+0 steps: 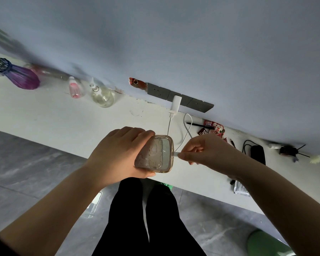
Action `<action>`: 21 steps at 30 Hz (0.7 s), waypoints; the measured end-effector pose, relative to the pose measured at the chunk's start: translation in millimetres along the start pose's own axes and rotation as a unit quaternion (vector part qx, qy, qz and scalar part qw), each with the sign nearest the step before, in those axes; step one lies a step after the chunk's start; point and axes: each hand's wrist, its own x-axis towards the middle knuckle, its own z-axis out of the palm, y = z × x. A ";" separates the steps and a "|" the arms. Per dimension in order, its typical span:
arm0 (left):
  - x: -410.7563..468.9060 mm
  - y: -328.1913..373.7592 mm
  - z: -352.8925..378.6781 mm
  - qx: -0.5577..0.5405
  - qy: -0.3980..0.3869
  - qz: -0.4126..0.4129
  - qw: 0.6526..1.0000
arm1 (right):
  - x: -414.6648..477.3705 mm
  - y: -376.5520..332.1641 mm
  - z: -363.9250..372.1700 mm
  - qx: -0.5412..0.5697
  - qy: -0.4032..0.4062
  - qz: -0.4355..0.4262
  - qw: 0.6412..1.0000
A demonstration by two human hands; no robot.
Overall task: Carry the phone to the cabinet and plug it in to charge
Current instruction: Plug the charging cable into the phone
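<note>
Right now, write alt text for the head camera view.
The left hand holds a clear-cased phone while the right hand presses a white cable plug at its end. The cable runs to a white charger in a grey wall socket strip above a white cabinet top.

Surface and material findings, cabinet top and handheld items.

The phone in its clear, yellow-tinged plastic case [156, 154] is glossy, with a pale patterned backing visible through it. The thin white charging cable [187, 126] and the white plug-in charger block [175, 104] look like smooth plastic with a slight sheen. The white cabinet top [63, 122] reads matt and smooth, with small specks. The grey wall socket strip [181, 97] is matt. The round clear bottle [102, 97] is transparent and shiny, glass or plastic cannot be told. The purple ribbed vase [23, 77] is translucent and glossy. The grey floor tiles [26, 163] show a marbled, semi-gloss finish.
</note>
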 end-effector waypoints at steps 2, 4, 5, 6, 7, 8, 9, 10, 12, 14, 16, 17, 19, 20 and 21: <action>1.1 0.6 -0.5 0.002 -0.005 0.002 1.000 | 1.1 1.0 -1.0 0.017 -0.004 0.015 1.000; 3.3 0.4 -1.2 0.008 -0.012 0.005 1.000 | 3.1 3.2 -0.7 0.024 -0.008 0.023 0.999; 4.4 -0.2 -1.3 0.009 -0.015 0.007 1.000 | 3.8 4.4 0.3 0.026 -0.007 0.023 0.999; 5.3 -0.8 -1.3 0.009 -0.017 0.007 1.000 | 4.5 5.4 1.6 0.031 -0.007 0.024 0.999; 5.9 -1.0 -1.1 0.008 -0.019 0.006 1.000 | 4.7 6.4 2.6 0.038 -0.008 0.026 0.999; 6.1 -0.9 -0.9 0.007 -0.020 0.005 1.000 | 5.3 7.7 3.1 0.046 -0.008 0.028 0.998; 6.4 -0.4 -0.5 0.006 -0.021 0.005 1.000 | 5.8 8.7 2.8 0.050 -0.010 0.032 0.998; 6.6 0.2 -0.1 0.007 -0.022 0.005 1.000 | 6.7 9.5 1.9 0.052 -0.010 0.035 0.998; 7.9 0.3 1.1 0.011 -0.021 0.008 1.000 | 8.6 11.4 1.0 0.053 -0.010 0.038 0.998; 8.9 -1.0 2.4 0.013 -0.018 0.011 1.000 | 9.8 12.1 3.4 0.052 -0.007 0.039 0.998; 9.4 -3.1 3.7 0.013 -0.020 0.013 1.000 | 10.8 13.3 5.8 0.048 -0.005 0.045 0.998; 9.3 -3.9 4.6 0.012 -0.023 0.016 1.000 | 10.8 13.3 5.7 0.045 -0.013 0.052 0.998; 10.0 -5.0 6.9 0.005 -0.031 0.023 0.999 | 11.9 12.7 2.5 0.008 -0.050 0.057 0.997; 10.9 -5.0 8.3 0.001 -0.035 0.026 0.999 | 13.4 12.2 0.8 -0.037 -0.068 0.056 0.995; 12.3 -4.9 9.6 -0.002 -0.040 0.027 0.999 | 14.9 11.9 0.5 -0.086 -0.078 0.050 0.992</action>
